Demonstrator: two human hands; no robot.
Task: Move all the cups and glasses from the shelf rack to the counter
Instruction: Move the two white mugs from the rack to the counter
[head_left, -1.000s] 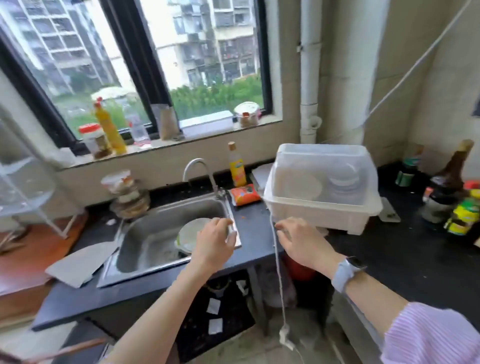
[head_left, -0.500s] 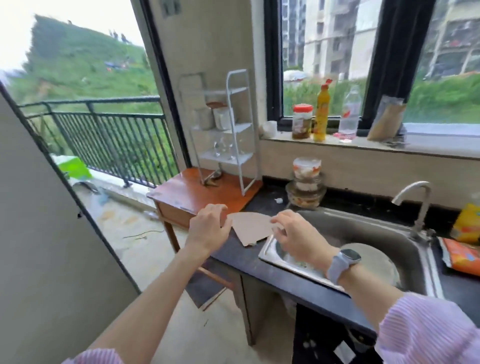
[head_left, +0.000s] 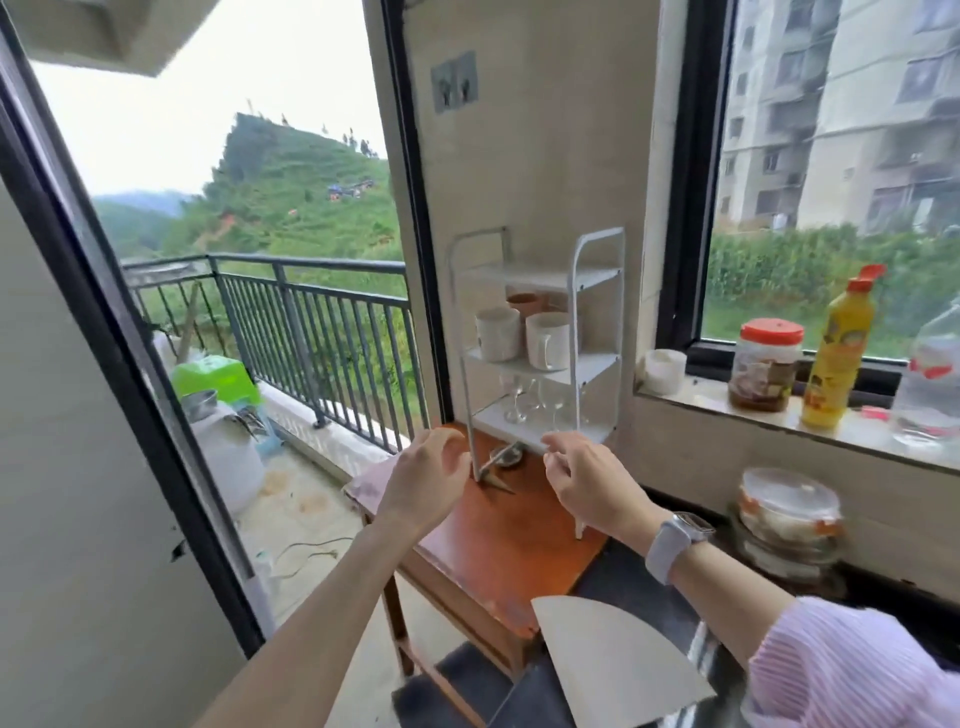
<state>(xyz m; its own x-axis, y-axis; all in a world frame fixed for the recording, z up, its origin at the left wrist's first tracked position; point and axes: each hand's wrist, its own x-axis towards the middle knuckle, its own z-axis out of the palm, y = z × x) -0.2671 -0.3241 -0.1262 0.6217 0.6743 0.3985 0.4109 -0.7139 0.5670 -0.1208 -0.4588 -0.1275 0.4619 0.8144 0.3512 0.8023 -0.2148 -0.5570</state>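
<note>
White three-tier shelf rack (head_left: 540, 358) stands on a wooden desk (head_left: 498, 540) beside the balcony door; middle tier holds two white mugs (head_left: 519, 338) with a brown cup (head_left: 524, 304) behind, bottom tier holds clear stemmed glasses (head_left: 530, 402). Left hand (head_left: 426, 483) and right hand (head_left: 592, 483) hover in front of the rack's bottom tier, fingers loosely curled, each holding nothing. Dark counter (head_left: 623, 582) adjoins at right, a pale fan-shaped board (head_left: 613, 660) lying on it.

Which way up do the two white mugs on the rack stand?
Upright: both white mugs show open rims on top, bases on the rack's middle shelf.
</note>
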